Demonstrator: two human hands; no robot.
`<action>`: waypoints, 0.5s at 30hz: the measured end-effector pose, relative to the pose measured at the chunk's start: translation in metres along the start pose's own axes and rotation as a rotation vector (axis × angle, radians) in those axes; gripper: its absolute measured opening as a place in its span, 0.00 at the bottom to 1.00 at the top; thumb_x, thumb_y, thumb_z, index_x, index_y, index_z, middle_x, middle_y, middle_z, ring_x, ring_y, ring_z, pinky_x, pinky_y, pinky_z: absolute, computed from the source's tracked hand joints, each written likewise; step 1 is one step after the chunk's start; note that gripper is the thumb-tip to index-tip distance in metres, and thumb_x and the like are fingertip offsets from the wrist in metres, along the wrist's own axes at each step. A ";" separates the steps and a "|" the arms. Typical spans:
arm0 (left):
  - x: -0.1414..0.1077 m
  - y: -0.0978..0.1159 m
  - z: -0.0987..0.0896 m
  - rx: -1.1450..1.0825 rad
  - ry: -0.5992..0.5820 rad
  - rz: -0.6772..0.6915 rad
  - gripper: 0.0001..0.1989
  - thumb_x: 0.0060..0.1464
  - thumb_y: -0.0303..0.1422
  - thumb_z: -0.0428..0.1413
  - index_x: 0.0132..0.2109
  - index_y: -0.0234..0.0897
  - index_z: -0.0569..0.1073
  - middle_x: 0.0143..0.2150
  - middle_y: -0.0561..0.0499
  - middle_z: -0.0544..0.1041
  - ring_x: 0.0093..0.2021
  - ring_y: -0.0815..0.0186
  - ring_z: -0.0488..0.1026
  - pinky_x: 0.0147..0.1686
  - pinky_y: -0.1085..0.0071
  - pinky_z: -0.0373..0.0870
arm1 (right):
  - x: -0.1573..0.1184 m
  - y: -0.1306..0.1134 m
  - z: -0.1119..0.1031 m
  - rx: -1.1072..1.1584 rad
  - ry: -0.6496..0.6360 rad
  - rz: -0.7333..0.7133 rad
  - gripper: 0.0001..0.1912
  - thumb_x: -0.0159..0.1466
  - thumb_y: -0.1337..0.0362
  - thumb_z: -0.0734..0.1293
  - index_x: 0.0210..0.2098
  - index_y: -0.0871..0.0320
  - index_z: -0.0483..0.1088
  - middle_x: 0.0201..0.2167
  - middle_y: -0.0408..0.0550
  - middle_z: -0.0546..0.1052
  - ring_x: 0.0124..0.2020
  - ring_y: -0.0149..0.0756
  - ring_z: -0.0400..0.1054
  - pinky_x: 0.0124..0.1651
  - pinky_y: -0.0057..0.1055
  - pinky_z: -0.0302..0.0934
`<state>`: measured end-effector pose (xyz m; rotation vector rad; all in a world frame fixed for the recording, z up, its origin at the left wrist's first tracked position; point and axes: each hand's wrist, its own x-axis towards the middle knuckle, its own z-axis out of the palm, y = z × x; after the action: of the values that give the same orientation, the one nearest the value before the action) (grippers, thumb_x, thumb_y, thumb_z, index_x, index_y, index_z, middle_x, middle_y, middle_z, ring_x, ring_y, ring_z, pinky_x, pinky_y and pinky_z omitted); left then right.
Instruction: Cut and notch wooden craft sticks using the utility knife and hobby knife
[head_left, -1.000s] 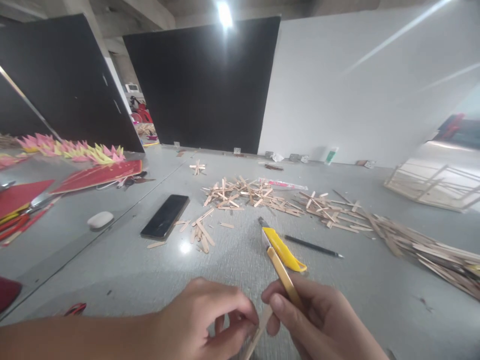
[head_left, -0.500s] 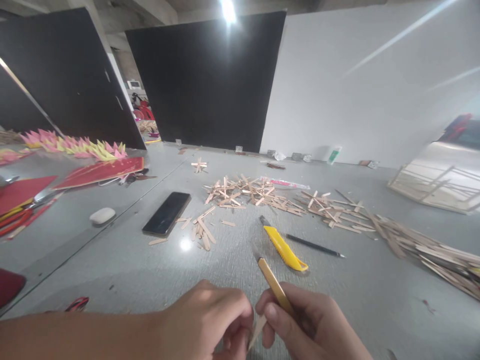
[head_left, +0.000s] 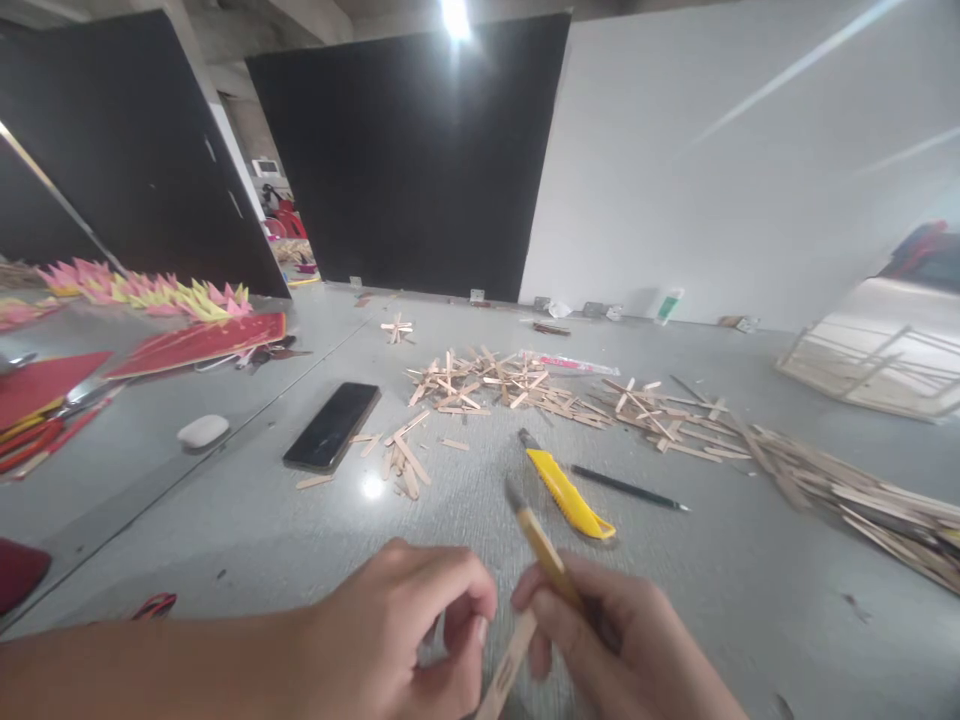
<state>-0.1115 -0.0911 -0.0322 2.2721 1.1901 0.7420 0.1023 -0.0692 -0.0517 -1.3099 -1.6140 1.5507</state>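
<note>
My right hand [head_left: 607, 630] grips a slim gold-handled craft knife [head_left: 546, 550], its blurred grey tip pointing away from me. Between the thumb and fingers of the same hand is a flat wooden craft stick [head_left: 510, 662], slanting down to the bottom edge of the view. Beside the stick, to its left, is my left hand [head_left: 412, 625] with curled fingers and the thumb close to the forefinger. Whatever may be inside those fingers is hidden. Just beyond my hands lie a yellow box cutter [head_left: 568, 492] and a dark pen-like tool [head_left: 628, 488].
Loose craft sticks [head_left: 480, 382] are heaped across the grey table [head_left: 262, 540], with longer wooden strips [head_left: 847, 485] at right. A phone [head_left: 332, 427] and a white case [head_left: 203, 432] lie left. A stick frame [head_left: 877, 375] stands far right, near a white panel [head_left: 720, 170].
The craft stick has turned, showing its flat face and more of its length. My left fingers have shifted slightly left, away from it. The knife tip has tilted a little.
</note>
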 end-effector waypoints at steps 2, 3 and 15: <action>0.002 0.001 -0.003 -0.191 -0.072 -0.092 0.06 0.62 0.31 0.50 0.37 0.39 0.71 0.27 0.53 0.74 0.26 0.68 0.70 0.29 0.75 0.69 | 0.002 -0.004 -0.009 -0.001 0.071 -0.023 0.18 0.65 0.48 0.69 0.37 0.57 0.77 0.21 0.40 0.71 0.18 0.25 0.52 0.20 0.23 0.47; 0.002 0.002 -0.003 -0.322 -0.118 -0.170 0.09 0.65 0.35 0.50 0.41 0.38 0.72 0.29 0.52 0.75 0.27 0.67 0.71 0.28 0.75 0.68 | 0.003 -0.006 -0.013 -0.001 0.077 -0.031 0.19 0.66 0.47 0.68 0.38 0.57 0.77 0.21 0.40 0.70 0.17 0.25 0.49 0.18 0.23 0.43; 0.007 -0.004 0.010 -1.035 -0.381 -0.620 0.34 0.55 0.63 0.57 0.46 0.34 0.75 0.26 0.54 0.74 0.25 0.71 0.68 0.26 0.75 0.63 | -0.003 -0.003 0.007 -0.048 0.544 -0.143 0.13 0.59 0.51 0.70 0.35 0.53 0.79 0.18 0.38 0.68 0.17 0.28 0.53 0.20 0.26 0.50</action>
<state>-0.1043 -0.0842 -0.0405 1.0447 0.9131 0.4661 0.0960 -0.0745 -0.0493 -1.4480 -1.3617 0.9626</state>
